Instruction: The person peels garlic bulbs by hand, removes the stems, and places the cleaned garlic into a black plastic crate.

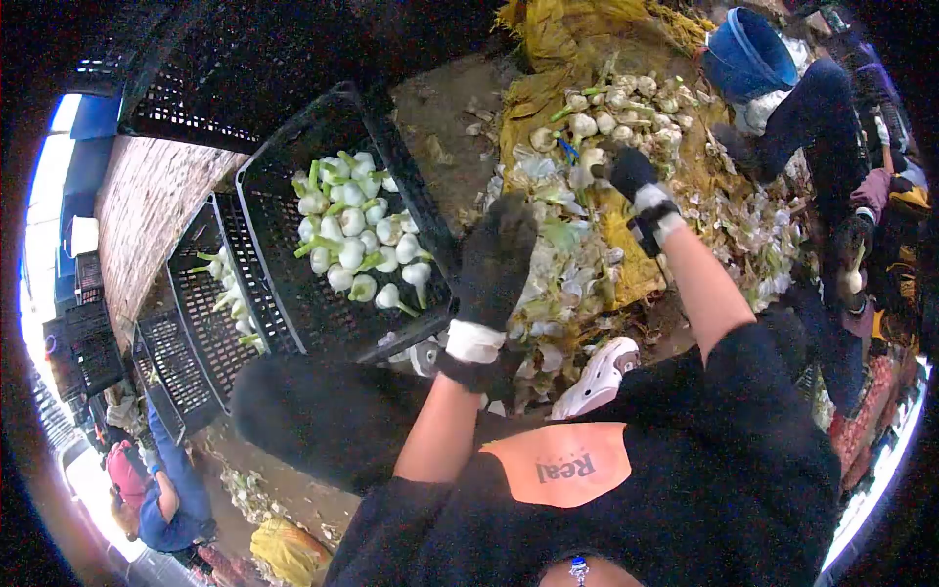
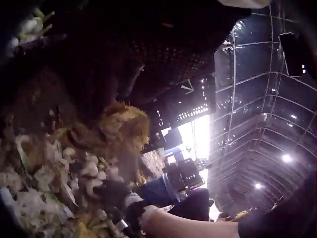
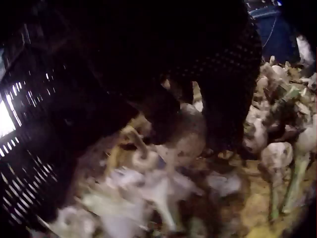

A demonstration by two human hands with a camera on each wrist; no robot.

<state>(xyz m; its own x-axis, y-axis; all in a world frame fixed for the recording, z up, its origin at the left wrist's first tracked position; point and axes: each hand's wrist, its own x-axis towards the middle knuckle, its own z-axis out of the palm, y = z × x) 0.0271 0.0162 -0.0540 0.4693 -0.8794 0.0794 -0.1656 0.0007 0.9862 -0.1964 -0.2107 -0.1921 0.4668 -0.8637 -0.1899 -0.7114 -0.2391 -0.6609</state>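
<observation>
My right hand (image 1: 634, 174), in a dark glove, grips a garlic bulb (image 3: 185, 141) low over the garlic pile (image 1: 641, 103). In the right wrist view the dotted glove fingers come down on both sides of that bulb. My left hand (image 1: 497, 259), also gloved, is held beside the near right edge of a black crate (image 1: 430, 186), its fingers pointing away from me. No bulb shows in it, and in the left wrist view the glove is mostly a dark shape. Trimmed white garlic bulbs (image 1: 352, 230) with short green stems lie in the crate.
Loose peelings (image 1: 562, 254) cover the ground and a yellow sack (image 1: 548, 49). A small blue object (image 1: 566, 150) lies by the pile. The blue bucket (image 1: 748, 54) stands behind. More black crates (image 1: 191, 284) are at left. Other people sit at both sides.
</observation>
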